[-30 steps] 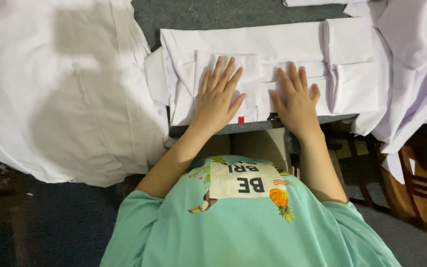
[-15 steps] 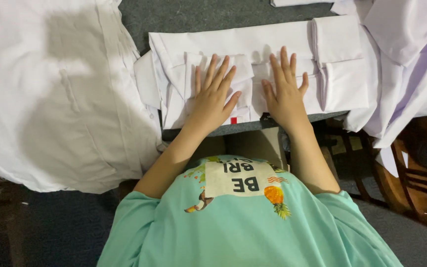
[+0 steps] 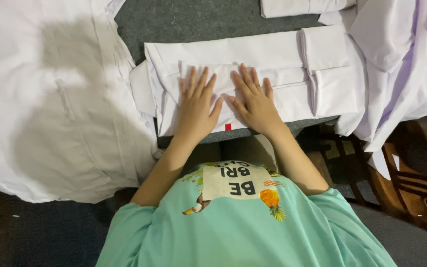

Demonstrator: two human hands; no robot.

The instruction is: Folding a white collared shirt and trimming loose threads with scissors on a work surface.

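Left hand [image 3: 196, 106] lies flat, palm down, fingers spread, gripping nothing; right hand [image 3: 254, 101] is likewise open and flat, just beside it, thumbs nearly meeting. Both press on the folded white shirt [image 3: 253, 74], which sits at centre frame on the grey table [image 3: 198, 20], its near edge at the table's lip. We judge the fold largely complete: the garment is a compact rectangle with sleeve panels tucked in and a small red tag [image 3: 228, 127] showing at the bottom edge; what seems left is the smoothing and moving it off to a stack. A second folded white piece [image 3: 302, 7] lies at the top edge of frame, an unfolded white garment [image 3: 50, 99] spreads across the left, and loose white cloth [image 3: 401, 59] hangs at the right above a wooden chair [image 3: 411, 183]. Compared with half a second ago, we note the hands have drawn closer together toward the shirt's middle, and the shirt sits lower in frame.
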